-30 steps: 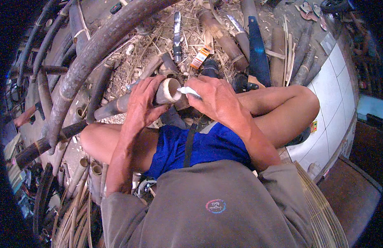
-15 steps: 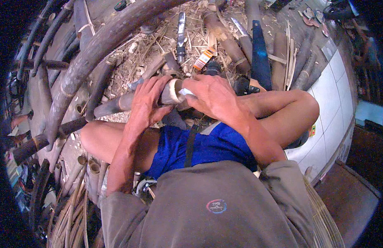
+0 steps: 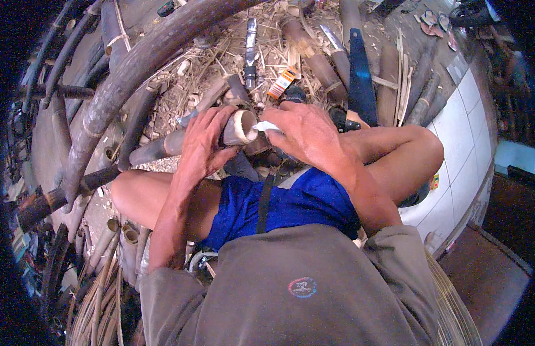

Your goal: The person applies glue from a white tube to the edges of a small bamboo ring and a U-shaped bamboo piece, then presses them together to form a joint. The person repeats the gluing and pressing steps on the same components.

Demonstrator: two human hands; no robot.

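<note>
A bamboo tube (image 3: 234,131) is held across the space above the lap, in front of the blue shorts (image 3: 284,202), with its open, pale-rimmed end turned toward the right. It is gripped from above by the left hand (image 3: 203,137), whose fingers are wrapped over it; on the far side of that hand a longer dark stretch is seen, apparently part of the same piece, though the join is covered. A white nozzle (image 3: 269,126) is pinched in the right hand (image 3: 306,130), its body hidden by the palm, and its tip is brought to the right edge of the rim; whether the rim is actually touched cannot be told. From this, the step in hand is judged to be the putting of something, perhaps glue, onto the cut end, though no bead can be made out. For the next move, the tube would need to be kept steady by the left hand, while the tip is guided evenly along the rim under light pressure. Beyond the hands, wood shavings (image 3: 218,55) are strewn over the ground, where a knife (image 3: 251,55), an orange and white packet (image 3: 281,83) and a dark-bladed saw (image 3: 363,78) are laid within view.
</note>
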